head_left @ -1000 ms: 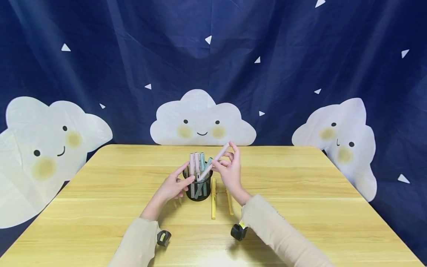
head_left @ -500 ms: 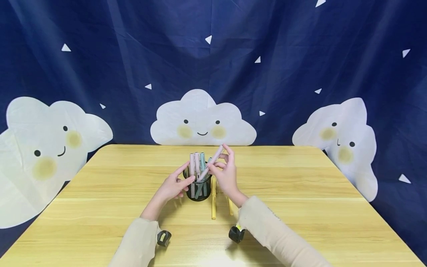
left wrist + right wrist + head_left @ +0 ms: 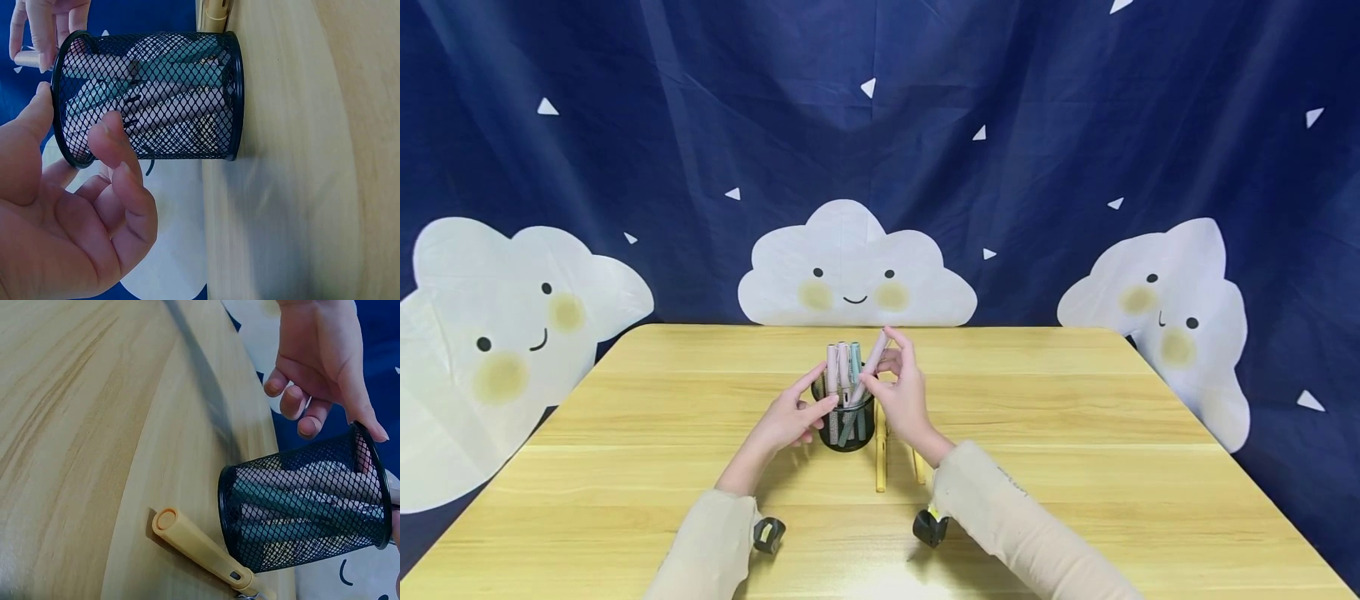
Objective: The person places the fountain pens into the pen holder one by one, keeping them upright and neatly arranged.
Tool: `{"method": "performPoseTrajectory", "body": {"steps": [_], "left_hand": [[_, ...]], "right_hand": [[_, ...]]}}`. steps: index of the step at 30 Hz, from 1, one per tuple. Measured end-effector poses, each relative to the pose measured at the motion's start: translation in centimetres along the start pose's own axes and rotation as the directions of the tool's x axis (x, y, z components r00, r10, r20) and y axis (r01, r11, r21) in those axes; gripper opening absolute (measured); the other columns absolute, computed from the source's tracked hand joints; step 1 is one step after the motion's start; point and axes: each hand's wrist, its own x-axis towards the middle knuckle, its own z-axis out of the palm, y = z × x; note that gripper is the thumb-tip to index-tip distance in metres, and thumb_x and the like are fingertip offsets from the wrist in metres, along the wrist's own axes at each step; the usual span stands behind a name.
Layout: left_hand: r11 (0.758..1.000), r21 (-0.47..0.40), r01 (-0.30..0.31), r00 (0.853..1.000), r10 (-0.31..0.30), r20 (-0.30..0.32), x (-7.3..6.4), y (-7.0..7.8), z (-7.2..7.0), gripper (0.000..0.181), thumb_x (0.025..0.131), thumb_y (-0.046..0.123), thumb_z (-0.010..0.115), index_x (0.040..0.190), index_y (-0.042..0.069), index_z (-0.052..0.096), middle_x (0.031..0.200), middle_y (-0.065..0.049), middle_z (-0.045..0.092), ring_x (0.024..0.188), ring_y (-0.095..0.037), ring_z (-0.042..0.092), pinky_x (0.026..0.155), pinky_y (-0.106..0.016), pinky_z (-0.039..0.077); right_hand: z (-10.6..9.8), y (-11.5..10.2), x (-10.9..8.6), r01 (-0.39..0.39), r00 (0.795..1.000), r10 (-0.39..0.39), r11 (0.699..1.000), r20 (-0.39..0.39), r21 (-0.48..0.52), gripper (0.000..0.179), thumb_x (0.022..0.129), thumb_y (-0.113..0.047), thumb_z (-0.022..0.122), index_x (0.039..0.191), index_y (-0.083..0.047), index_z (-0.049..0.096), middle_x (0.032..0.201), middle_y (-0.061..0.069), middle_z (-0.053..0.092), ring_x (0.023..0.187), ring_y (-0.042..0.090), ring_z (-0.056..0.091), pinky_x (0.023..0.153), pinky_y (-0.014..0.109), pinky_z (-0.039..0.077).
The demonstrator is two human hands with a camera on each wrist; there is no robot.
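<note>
A black mesh pen cup (image 3: 863, 437) stands on the table, holding several pale lilac and teal pens (image 3: 855, 360). My left hand (image 3: 782, 419) holds the cup from the left, thumb at the rim in the left wrist view and the other fingers bent around the side. With thumb and fingers, my right hand (image 3: 904, 402) pinches a pale lilac pen (image 3: 876, 353) near its upper part. That pen leans to the right, its lower end inside the cup. Through the mesh (image 3: 150, 100) the pens' lower parts show, crossing one another.
Two yellow pens (image 3: 881, 467) lie on the wooden table (image 3: 625, 450) just right of the cup, partly under the right hand. In the right wrist view, one yellow pen (image 3: 197, 540) lies close to the cup's base. Behind the table hangs a dark blue cloud-patterned curtain (image 3: 1030, 167).
My right hand has moved left and slightly down, bringing the lilac pen more upright and deeper into the cup. The left hand and the cup have stayed in place.
</note>
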Motion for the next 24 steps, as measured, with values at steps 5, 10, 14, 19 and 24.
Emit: {"method": "performPoseTrajectory", "body": {"steps": [5,10,14,19,24], "left_hand": [[1.000,-0.004,0.000,1.000,0.000,0.006,-0.01,0.00,-0.06,0.066,0.086,0.032,0.059,0.142,0.026,0.025,0.070,-0.017,0.058,0.044,-0.014,0.046,0.042,-0.024,0.037],[1.000,0.004,-0.010,1.000,0.010,0.006,0.03,0.01,-0.07,0.065,0.087,0.031,0.058,0.142,0.025,0.025,0.070,-0.018,0.058,0.044,-0.015,0.046,0.042,-0.025,0.038],[1.000,0.006,-0.011,1.000,0.011,0.005,0.07,0.01,-0.07,0.066,0.087,0.031,0.059,0.142,0.025,0.025,0.071,-0.018,0.058,0.044,-0.015,0.046,0.043,-0.025,0.038],[1.000,0.004,-0.005,1.000,0.005,0.004,0.11,-0.04,-0.08,0.066,0.086,0.032,0.059,0.142,0.026,0.025,0.072,-0.018,0.058,0.045,-0.015,0.046,0.043,-0.025,0.039],[1.000,0.008,-0.007,1.000,0.007,0.003,0.12,-0.03,-0.08,0.067,0.086,0.033,0.059,0.142,0.025,0.025,0.072,-0.019,0.058,0.045,-0.015,0.046,0.044,-0.026,0.040]], "right_hand": [[0.03,-0.44,-0.08,-0.030,0.999,0.030,0.999,0.018,-0.029,0.058,0.071,0.017,0.063,0.122,0.011,0.035,0.084,0.029,0.053,0.074,0.041,0.054,0.063,0.049,0.048],[-0.02,-0.46,-0.19,-0.026,1.000,0.027,0.998,0.016,-0.053,0.057,0.070,0.018,0.063,0.121,0.011,0.037,0.082,0.030,0.053,0.072,0.042,0.053,0.064,0.051,0.046],[-0.06,-0.33,-0.27,-0.034,0.999,0.035,0.997,0.015,-0.074,0.054,0.072,0.017,0.062,0.120,0.010,0.039,0.082,0.029,0.054,0.072,0.040,0.053,0.064,0.047,0.047],[-0.08,-0.05,-0.33,-0.050,0.999,0.051,0.994,0.011,-0.097,0.043,0.075,0.016,0.060,0.114,0.010,0.045,0.082,0.027,0.055,0.073,0.038,0.053,0.063,0.041,0.047],[-0.14,0.16,-0.31,-0.042,0.999,0.042,0.993,0.005,-0.106,0.037,0.077,0.014,0.059,0.111,0.011,0.048,0.081,0.026,0.056,0.072,0.036,0.054,0.063,0.040,0.047]]}}
